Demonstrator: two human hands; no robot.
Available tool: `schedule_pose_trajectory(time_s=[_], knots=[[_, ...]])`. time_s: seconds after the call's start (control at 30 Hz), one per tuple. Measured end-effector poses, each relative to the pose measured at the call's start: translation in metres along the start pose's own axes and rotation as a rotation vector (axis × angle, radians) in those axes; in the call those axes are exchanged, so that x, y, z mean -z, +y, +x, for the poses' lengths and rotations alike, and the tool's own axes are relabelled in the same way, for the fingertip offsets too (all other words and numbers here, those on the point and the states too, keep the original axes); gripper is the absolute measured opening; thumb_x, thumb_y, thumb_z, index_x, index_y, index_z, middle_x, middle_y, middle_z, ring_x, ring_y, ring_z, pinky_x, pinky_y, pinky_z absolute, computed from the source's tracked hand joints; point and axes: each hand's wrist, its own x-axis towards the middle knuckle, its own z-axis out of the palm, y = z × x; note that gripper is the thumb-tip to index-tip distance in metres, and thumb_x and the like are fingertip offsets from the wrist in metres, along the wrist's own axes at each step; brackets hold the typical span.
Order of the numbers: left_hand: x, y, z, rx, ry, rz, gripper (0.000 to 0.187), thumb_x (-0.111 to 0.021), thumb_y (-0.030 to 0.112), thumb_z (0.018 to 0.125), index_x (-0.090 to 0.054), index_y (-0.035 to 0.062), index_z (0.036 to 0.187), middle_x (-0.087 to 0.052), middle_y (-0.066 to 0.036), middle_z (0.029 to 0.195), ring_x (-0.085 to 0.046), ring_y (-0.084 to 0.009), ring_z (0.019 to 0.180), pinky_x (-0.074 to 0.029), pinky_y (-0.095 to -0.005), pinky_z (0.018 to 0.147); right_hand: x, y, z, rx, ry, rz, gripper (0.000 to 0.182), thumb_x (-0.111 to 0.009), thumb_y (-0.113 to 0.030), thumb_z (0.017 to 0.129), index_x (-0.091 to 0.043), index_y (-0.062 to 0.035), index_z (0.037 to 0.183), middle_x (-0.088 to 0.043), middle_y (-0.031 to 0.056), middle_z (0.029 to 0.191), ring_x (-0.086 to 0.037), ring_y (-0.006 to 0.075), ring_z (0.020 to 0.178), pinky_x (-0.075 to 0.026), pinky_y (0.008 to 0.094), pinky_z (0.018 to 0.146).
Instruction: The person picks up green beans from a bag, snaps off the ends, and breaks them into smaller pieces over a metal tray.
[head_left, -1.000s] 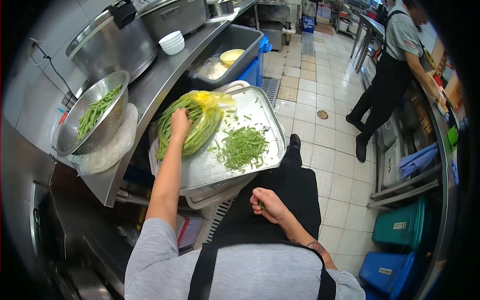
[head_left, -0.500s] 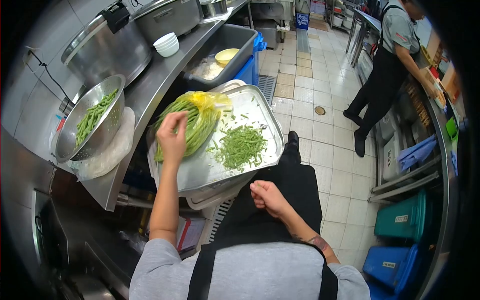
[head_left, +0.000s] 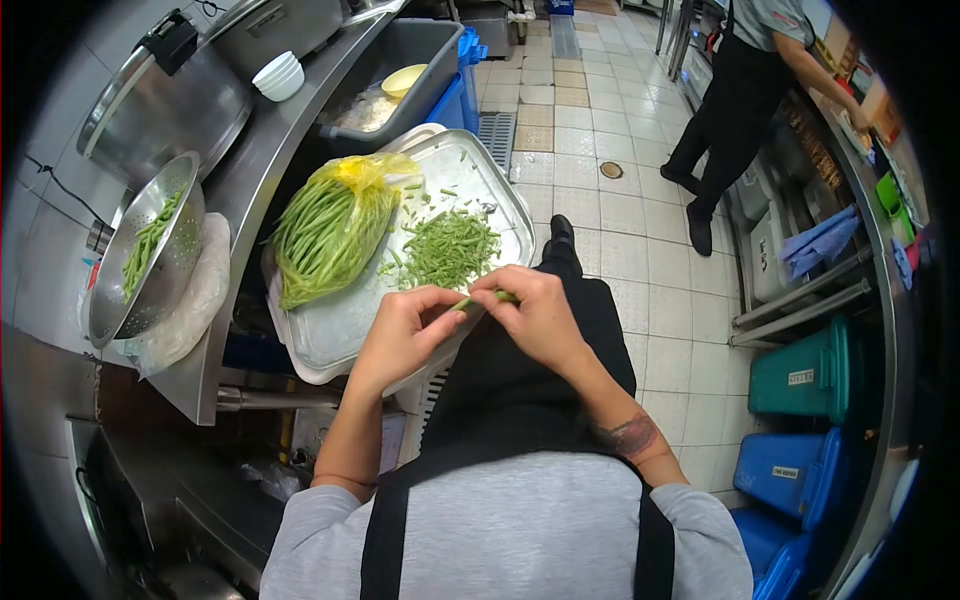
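My left hand [head_left: 412,328] and my right hand [head_left: 530,308] meet above the near edge of a metal tray [head_left: 335,343]. Thumb and fingers of both hands pinch a green bean [head_left: 463,304], partly hidden by the fingers. Beyond them on the tray lies a pile of short cut bean pieces and ends [head_left: 450,248]. A yellow plastic bag [head_left: 345,225] full of long green beans rests on the tray's left side. On the steel counter to the left, a tilted colander [head_left: 185,255] holds more green beans [head_left: 150,245].
A steel counter [head_left: 255,195] carries a large pot [head_left: 190,100] and stacked white bowls [head_left: 279,76]. Behind the tray stands a grey tub [head_left: 440,85] with a yellow bowl [head_left: 404,80]. At right, a person [head_left: 745,90] works at another counter, above green [head_left: 795,375] and blue bins [head_left: 785,470].
My left hand has come down from the bag toward me, and my right hand has risen to meet it. A green bean now shows between them. The view has shifted slightly.
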Motion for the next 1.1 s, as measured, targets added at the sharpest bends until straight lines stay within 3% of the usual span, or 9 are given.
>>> schedule_pose_trajectory(time_s=[0.1, 0.2, 0.3, 0.37, 0.5, 0.57, 0.83, 0.93, 1.1], knots=[[0.0, -0.008, 0.001, -0.111, 0.059, 0.112, 0.014, -0.063, 0.003, 0.078, -0.065, -0.0021, 0.09, -0.063, -0.01, 0.074, -0.057, -0.0129, 0.06, -0.043, -0.0251, 0.054, 0.009, -0.003, -0.001, -0.16, 0.064, 0.02, 0.01, -0.065, -0.011, 0.078, -0.065, -0.0024, 0.083, -0.061, 0.0134, 0.073, -0.059, 0.0253, 0.062, -0.046, 0.0328, 0.057], [0.0, 0.001, 0.001, -0.112, 0.076, 0.178, 0.013, -0.064, 0.002, 0.076, -0.065, -0.0015, 0.088, -0.06, -0.011, 0.074, -0.057, -0.0174, 0.062, -0.044, -0.0272, 0.056, 0.015, -0.005, -0.001, -0.219, -0.014, -0.008, 0.01, -0.066, -0.009, 0.077, -0.068, -0.0019, 0.085, -0.062, 0.0112, 0.074, -0.059, 0.0172, 0.062, -0.044, 0.0275, 0.057], [-0.002, 0.008, -0.001, -0.153, 0.074, 0.307, 0.014, -0.063, -0.002, 0.075, -0.064, -0.0034, 0.089, -0.059, -0.009, 0.077, -0.057, -0.0138, 0.067, -0.044, -0.025, 0.06, 0.019, -0.003, -0.001, -0.115, -0.087, -0.092, 0.012, -0.067, -0.01, 0.076, -0.068, -0.0044, 0.086, -0.058, 0.0098, 0.07, -0.057, 0.0184, 0.058, -0.043, 0.0295, 0.055], [-0.006, 0.01, -0.002, -0.281, 0.124, 0.353, 0.013, -0.065, -0.002, 0.073, -0.064, -0.0029, 0.086, -0.058, -0.01, 0.076, -0.056, -0.0171, 0.065, -0.044, -0.0268, 0.06, 0.019, -0.001, 0.0, 0.048, -0.151, -0.212, 0.012, -0.068, -0.011, 0.076, -0.068, -0.006, 0.087, -0.054, 0.0091, 0.068, -0.055, 0.0211, 0.056, -0.044, 0.0308, 0.054], [-0.012, 0.007, -0.002, -0.398, 0.187, 0.467, 0.013, -0.067, 0.003, 0.074, -0.064, -0.0019, 0.085, -0.056, -0.012, 0.072, -0.056, -0.0208, 0.061, -0.043, -0.0293, 0.055, 0.01, -0.002, -0.003, 0.097, -0.092, -0.242, 0.013, -0.069, -0.012, 0.075, -0.067, -0.005, 0.086, -0.054, 0.0088, 0.068, -0.053, 0.0237, 0.055, -0.044, 0.0323, 0.054], [-0.017, 0.01, -0.005, -0.163, 0.193, 0.316, 0.01, -0.065, 0.002, 0.076, -0.063, -0.002, 0.085, -0.056, -0.01, 0.071, -0.054, -0.0167, 0.059, -0.042, -0.0271, 0.055, 0.005, -0.004, -0.004, 0.063, 0.073, -0.083, 0.01, -0.067, -0.01, 0.076, -0.067, -0.0027, 0.083, -0.055, 0.0087, 0.066, -0.053, 0.0216, 0.054, -0.042, 0.0307, 0.052], [-0.046, -0.024, -0.006, 0.062, 0.188, -0.401, 0.014, -0.055, 0.012, 0.09, -0.061, -0.0003, 0.095, -0.053, 0.002, 0.067, -0.047, -0.005, 0.057, -0.038, -0.0174, 0.054, -0.008, -0.004, -0.004, -0.11, 0.167, 0.059, 0.009, -0.064, -0.006, 0.077, -0.067, -0.0003, 0.083, -0.059, 0.0115, 0.065, -0.056, 0.0204, 0.057, -0.043, 0.0286, 0.053], [-0.025, -0.034, 0.009, 0.084, 0.49, -0.795, 0.018, -0.052, 0.014, 0.092, -0.058, -0.0022, 0.097, -0.052, 0.001, 0.066, -0.046, -0.0044, 0.055, -0.036, -0.0175, 0.049, -0.007, -0.001, -0.001, -0.14, 0.228, 0.058, 0.01, -0.064, -0.008, 0.079, -0.067, -0.0003, 0.085, -0.061, 0.0114, 0.068, -0.057, 0.0185, 0.059, -0.043, 0.0279, 0.054], [0.03, -0.062, 0.006, -0.018, 0.713, -0.93, 0.019, -0.052, 0.014, 0.092, -0.056, -0.0029, 0.098, -0.052, 0.001, 0.066, -0.046, -0.0059, 0.055, -0.037, -0.0179, 0.049, -0.001, 0.013, 0.017, -0.111, 0.425, 0.128, 0.014, -0.064, -0.01, 0.08, -0.067, -0.0016, 0.09, -0.065, 0.0142, 0.076, -0.062, 0.0158, 0.063, -0.046, 0.0265, 0.057]])
